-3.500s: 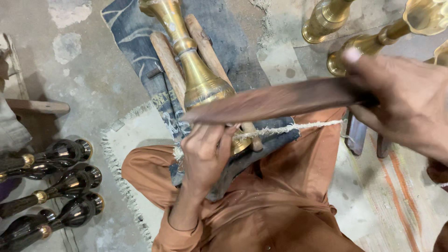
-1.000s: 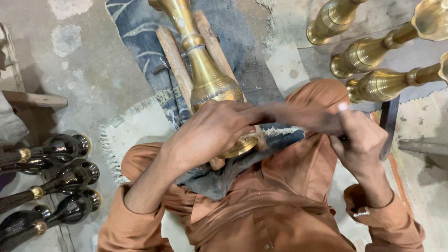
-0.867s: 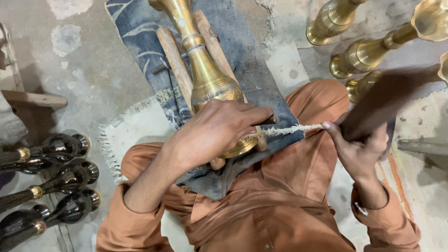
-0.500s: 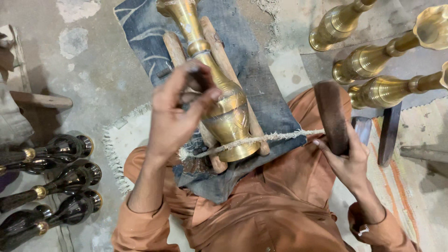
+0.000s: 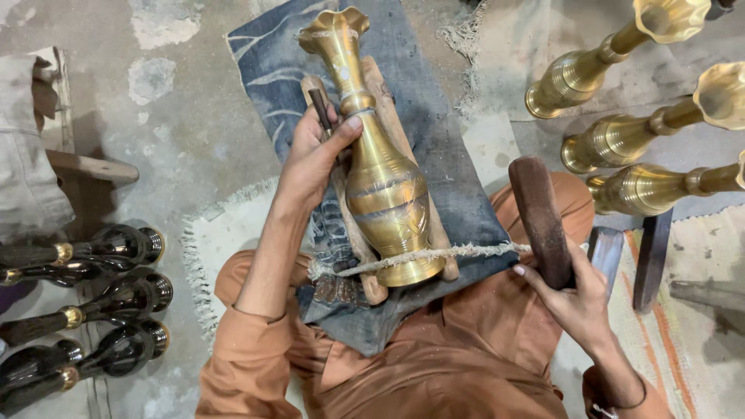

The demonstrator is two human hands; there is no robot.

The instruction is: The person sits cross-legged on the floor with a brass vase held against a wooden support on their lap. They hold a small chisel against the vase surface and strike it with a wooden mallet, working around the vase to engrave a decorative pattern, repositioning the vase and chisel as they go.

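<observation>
Left grip: the left hand (image 5: 314,159) clasps the neck of the brass vase (image 5: 380,178), thumb across it, and pinches a thin dark tool (image 5: 320,109) against the fingers.
Right grip: the right hand (image 5: 570,291) is clenched on a dark wooden mallet (image 5: 539,221), head pointing to 12 o'clock.
Vase position: it lies on wooden blocks (image 5: 372,287) over a blue cloth (image 5: 446,155) on the person's lap, long axis running from 11 o'clock at the fluted mouth to 5 o'clock at the base.
Key relation: the vase lies at 9 o'clock from the mallet, apart from it; the left hand is nearer, touching.
Rope: a cord (image 5: 434,256) crosses the base.
Around: brass vases (image 5: 621,140) at 2 o'clock, black vases (image 5: 101,295) at 8 o'clock on the floor.
</observation>
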